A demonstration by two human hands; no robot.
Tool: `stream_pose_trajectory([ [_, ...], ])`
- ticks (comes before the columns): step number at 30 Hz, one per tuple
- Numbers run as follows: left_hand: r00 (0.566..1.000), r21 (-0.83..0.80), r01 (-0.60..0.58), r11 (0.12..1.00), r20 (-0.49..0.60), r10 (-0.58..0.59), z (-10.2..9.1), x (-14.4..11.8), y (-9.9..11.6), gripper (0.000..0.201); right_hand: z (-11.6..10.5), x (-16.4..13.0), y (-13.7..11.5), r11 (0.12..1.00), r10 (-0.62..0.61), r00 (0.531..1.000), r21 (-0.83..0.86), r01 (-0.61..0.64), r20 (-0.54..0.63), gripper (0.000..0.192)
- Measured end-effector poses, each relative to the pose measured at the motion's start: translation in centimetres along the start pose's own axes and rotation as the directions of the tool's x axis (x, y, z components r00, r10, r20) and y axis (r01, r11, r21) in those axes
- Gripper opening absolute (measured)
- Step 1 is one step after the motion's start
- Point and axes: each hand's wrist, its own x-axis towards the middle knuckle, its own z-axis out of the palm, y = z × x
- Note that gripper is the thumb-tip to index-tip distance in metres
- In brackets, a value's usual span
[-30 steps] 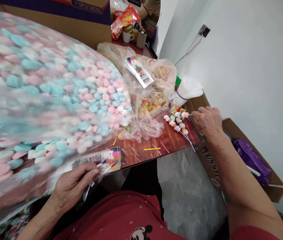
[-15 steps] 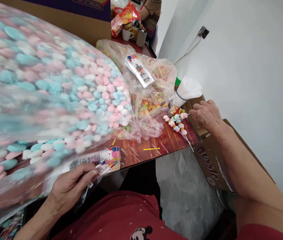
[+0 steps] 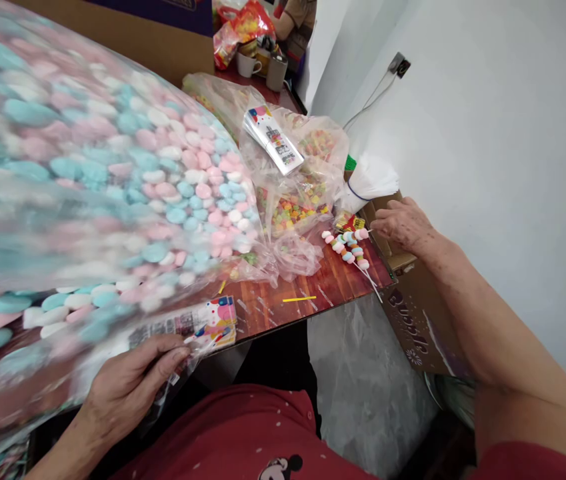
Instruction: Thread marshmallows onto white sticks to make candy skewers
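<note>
At the table's front edge my left hand (image 3: 135,377) pinches a printed plastic bag (image 3: 197,348) between thumb and forefinger. Beneath it lies a stack of similar printed bags (image 3: 221,312) with coloured dots. My right hand (image 3: 405,227), over the table's right corner, has its fingers closed on the thin stick of a candy skewer (image 3: 360,234). That skewer lies across other candy skewers (image 3: 347,252), threaded with pink, white, blue and orange sweets, whose white sticks jut past the table edge.
A huge clear bag of pastel marshmallows (image 3: 113,160) covers the left. Behind are bags of coloured gummies (image 3: 295,210), topped by a bundle of printed sleeves (image 3: 273,140). White sticks (image 3: 373,179) stand bundled by a cardboard box (image 3: 413,327). Another person's arm (image 3: 284,25) shows at the back.
The whole view has shifted slightly, so everything appears a little further left. Both hands keep their holds, and the skewers lie as before.
</note>
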Motion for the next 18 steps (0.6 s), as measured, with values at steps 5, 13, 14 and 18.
stream_pose_trajectory([
  [5, 1.000, 0.011, -0.007, 1.000, 0.003, 0.007, 0.0, -0.1, 0.0, 0.046, 0.6, 0.9, 1.6, 0.996, -0.089, 0.996, 0.016, 0.088, 0.024, 0.025],
  [13, 1.000, 0.032, -0.027, 0.999, -0.001, 0.027, -0.3, -0.1, -0.2, 0.050, 0.5, 3.1, 2.2, 0.991, -0.131, 0.988, -0.013, 0.132, 0.087, 0.025],
  [14, 1.000, 0.039, -0.024, 0.999, -0.007, 0.024, -0.3, 0.0, 0.0, 0.052, 0.5, 3.2, 2.1, 0.991, -0.131, 0.987, -0.017, 0.133, 0.089, 0.026],
  [18, 1.000, 0.096, 0.020, 0.995, 0.000, -0.020, -0.4, 0.3, 0.7, 0.060, 0.9, 3.4, 1.8, 0.990, -0.137, 0.988, -0.005, 0.138, 0.072, 0.026],
])
